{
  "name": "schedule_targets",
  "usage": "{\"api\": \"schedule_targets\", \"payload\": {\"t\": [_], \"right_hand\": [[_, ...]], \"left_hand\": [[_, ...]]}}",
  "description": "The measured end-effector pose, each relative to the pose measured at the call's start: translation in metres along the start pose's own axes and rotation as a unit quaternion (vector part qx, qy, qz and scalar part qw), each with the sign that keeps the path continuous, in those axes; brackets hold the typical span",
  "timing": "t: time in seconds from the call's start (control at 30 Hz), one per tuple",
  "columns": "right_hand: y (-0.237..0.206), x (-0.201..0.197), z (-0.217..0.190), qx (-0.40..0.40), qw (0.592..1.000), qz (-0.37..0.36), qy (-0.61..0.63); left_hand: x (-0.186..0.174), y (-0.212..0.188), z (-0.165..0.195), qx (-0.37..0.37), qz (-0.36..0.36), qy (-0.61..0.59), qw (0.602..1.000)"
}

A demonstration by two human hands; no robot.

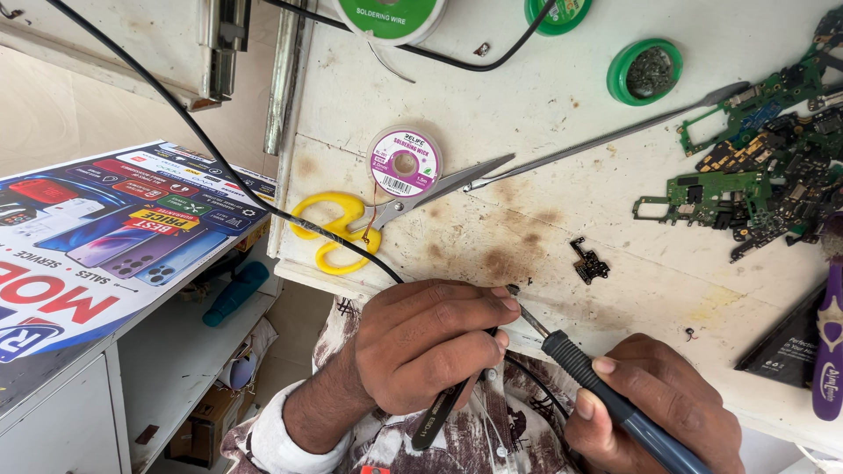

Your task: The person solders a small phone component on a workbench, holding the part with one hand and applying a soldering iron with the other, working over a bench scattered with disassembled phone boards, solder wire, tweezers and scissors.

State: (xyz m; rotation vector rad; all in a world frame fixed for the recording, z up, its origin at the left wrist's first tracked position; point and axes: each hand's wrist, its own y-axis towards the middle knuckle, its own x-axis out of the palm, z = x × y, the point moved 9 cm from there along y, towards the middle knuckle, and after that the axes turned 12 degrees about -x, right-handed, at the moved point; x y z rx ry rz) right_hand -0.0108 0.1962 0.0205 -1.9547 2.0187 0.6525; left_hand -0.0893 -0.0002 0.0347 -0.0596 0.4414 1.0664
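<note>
My left hand (421, 347) is closed at the near edge of the white workbench (615, 211), gripping black tweezers (439, 412) whose rear end sticks out below the palm. My right hand (667, 404) holds a soldering iron (606, 395) by its dark blue and black handle. The iron's metal tip (522, 307) points up-left and meets the fingertips of my left hand. Whatever sits between those fingertips is too small to make out. A small black circuit piece (590, 261) lies on the bench just beyond the tip.
Yellow-handled scissors (338, 230) and a pink wick spool (404, 162) lie behind my left hand, crossed by a black cable (219, 158). A long metal tool (606, 136), a green tin (645, 72), a green wire spool (391, 13), piled circuit boards (764, 167), a purple brush handle (828, 351).
</note>
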Motion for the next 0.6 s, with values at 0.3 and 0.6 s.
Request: {"api": "schedule_targets", "payload": {"t": [0.3,0.6], "right_hand": [[0.0006,-0.0011,-0.0003,0.012,1.000,0.005,-0.005],[-0.0010,0.0005,-0.0017,0.012,1.000,0.005,-0.014]], "left_hand": [[0.0007,0.0007,0.0009,-0.001,0.010,-0.004,1.000],[0.0009,0.0001,0.0014,-0.003,0.006,-0.001,1.000]]}}
